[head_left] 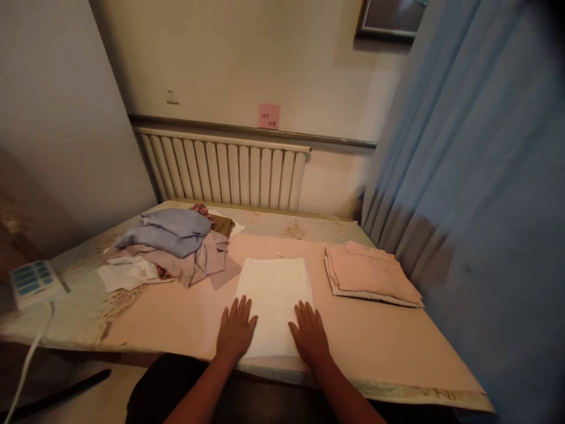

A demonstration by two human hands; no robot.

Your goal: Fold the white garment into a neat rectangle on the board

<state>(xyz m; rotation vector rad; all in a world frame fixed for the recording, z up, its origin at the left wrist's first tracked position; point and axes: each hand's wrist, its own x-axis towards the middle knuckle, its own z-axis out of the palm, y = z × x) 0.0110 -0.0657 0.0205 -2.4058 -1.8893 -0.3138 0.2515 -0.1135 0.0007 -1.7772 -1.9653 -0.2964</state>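
A white cloth [274, 294], folded into a flat rectangle, lies on the pink sheet [366, 341] close to the front edge of the table. My left hand [236, 330] rests flat over the cloth's left edge, its fingers spread. On the opposite edge my right hand [311, 333] lies the same way, palm down with fingers apart. Neither hand grips anything. To the right sits a small stack of folded cloth [371, 271], peach on top with a striped layer below. A loose heap of clothes [180, 241], blue-grey, mauve and white, is piled at the left.
A white power strip [37, 282] with a cable stands at the far left. Behind the table is a radiator [229, 168], with a pink note [269, 115] above it. A blue curtain [477, 206] hangs along the right side.
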